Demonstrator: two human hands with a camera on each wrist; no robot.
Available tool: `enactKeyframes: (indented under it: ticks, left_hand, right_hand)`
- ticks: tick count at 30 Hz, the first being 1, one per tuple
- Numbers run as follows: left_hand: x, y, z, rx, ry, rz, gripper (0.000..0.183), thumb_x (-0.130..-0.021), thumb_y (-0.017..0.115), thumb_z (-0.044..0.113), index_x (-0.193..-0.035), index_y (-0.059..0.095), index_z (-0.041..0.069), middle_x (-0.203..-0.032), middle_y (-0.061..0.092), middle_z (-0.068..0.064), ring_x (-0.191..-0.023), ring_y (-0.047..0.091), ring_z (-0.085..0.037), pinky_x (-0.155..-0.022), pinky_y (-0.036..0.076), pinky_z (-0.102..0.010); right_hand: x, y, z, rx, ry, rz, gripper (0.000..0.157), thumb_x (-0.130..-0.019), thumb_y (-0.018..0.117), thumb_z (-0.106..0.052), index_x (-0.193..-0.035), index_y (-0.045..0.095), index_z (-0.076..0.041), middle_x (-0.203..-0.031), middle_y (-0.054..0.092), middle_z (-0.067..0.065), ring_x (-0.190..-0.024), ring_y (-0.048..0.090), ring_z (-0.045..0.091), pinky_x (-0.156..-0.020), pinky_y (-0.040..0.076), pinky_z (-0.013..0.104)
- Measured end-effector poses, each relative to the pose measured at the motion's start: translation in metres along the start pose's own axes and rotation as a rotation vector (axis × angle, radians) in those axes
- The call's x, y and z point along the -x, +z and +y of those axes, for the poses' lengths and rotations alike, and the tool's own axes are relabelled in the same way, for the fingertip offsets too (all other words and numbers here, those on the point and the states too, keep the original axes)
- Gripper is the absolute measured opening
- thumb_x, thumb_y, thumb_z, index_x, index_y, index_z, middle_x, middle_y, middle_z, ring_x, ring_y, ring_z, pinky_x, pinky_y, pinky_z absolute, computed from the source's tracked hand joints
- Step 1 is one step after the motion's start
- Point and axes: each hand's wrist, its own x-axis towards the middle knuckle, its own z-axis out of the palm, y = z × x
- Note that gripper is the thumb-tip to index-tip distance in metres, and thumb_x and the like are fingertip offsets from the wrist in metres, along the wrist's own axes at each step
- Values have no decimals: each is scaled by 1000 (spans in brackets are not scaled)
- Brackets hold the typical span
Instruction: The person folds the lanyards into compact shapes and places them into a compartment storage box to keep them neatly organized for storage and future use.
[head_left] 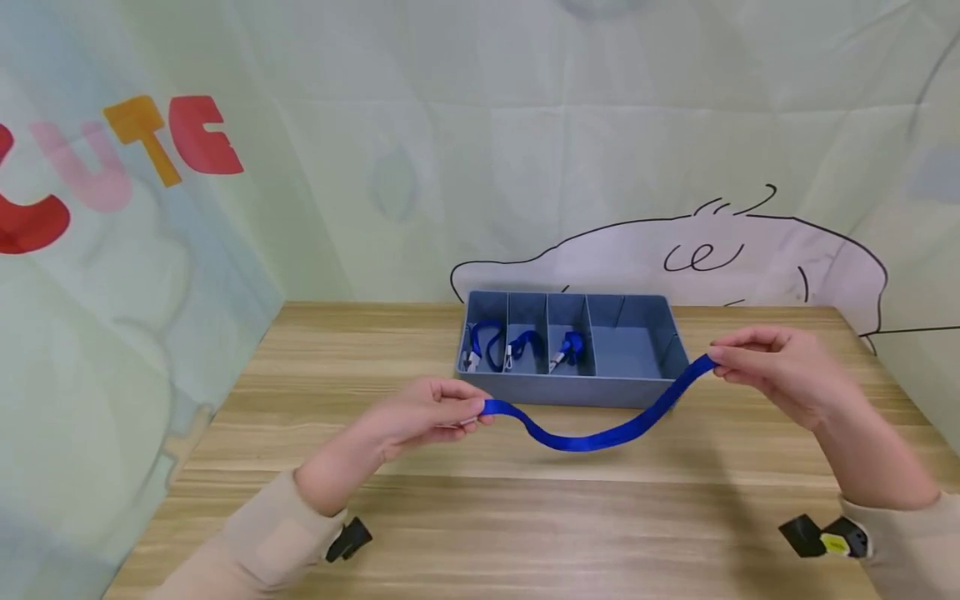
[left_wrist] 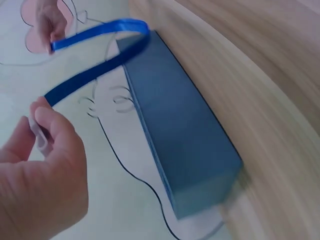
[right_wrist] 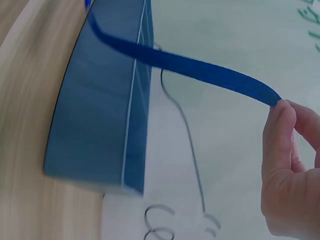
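A blue lanyard (head_left: 592, 439) hangs in a shallow sag between both hands, over the table in front of the box. My left hand (head_left: 431, 412) pinches one end, and a whitish clip piece (left_wrist: 39, 135) shows between its fingers in the left wrist view. The other end is pinched between thumb and fingers of my right hand (head_left: 783, 371), held a bit higher. Behind the lanyard stands a grey-blue divided box (head_left: 570, 390). Its three narrow left compartments each hold a blue lanyard: one looped (head_left: 489, 333), one curled (head_left: 528, 342), one bunched (head_left: 573, 346).
The box's wide right compartment (head_left: 630, 337) shows a bare floor. Under everything lies a wood-grain table (head_left: 360, 350). A printed cloth backdrop (head_left: 420, 167) rises behind the table's far edge and along its left side.
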Motion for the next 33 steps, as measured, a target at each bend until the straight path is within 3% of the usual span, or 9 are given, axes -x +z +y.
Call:
enactKeyframes:
  ticks: [9,15,19,25,29,33]
  left_hand:
    - [-19,51,10,114,28,44,26,-90,61,6,-111,61,-9,-90,69,-8,-67,60,-8,-64,52,-17]
    - [-25,77,8,182,99,56,28,-91,58,3,-113,58,-14,-89,69,-10,-68,62,-7,-68,53,-20]
    - [-23,86,7,234,103,54,28,-93,55,3,-114,56,-16,-85,69,-7,-69,64,-8,-68,53,-18]
    - [-20,89,8,287,104,56,31,-93,53,2,-117,53,-18,-84,68,-6,-69,64,-7,-66,53,-16]
    - [-19,87,8,291,101,75,31,-94,52,3,-118,52,-18,-85,68,-7,-69,64,-7,-66,52,-16]
    - [-20,85,9,279,96,70,32,-95,52,4,-119,52,-17,-92,68,-9,-71,64,-8,-69,52,-16]
  right_hand:
    - [-2,71,1,314,-85,-47,17,-83,65,5,-83,71,-11,-74,68,2,-65,64,15,-62,55,26]
    - [-2,108,8,483,-115,-34,7,-79,72,-3,-85,68,-1,-73,68,4,-66,66,18,-64,56,31]
    - [-1,124,10,630,-145,-14,13,-78,75,-9,-85,69,0,-73,68,6,-65,65,18,-60,54,29]
    - [2,130,15,677,-242,-63,19,-77,76,-12,-92,69,-4,-80,68,4,-69,66,16,-61,55,29]
    - [4,129,20,719,-382,-99,23,-79,73,-3,-101,66,-3,-88,69,3,-77,66,12,-65,56,27]
    - [5,132,26,785,-553,-87,17,-79,69,6,-92,68,-5,-85,70,1,-75,66,9,-62,55,24]
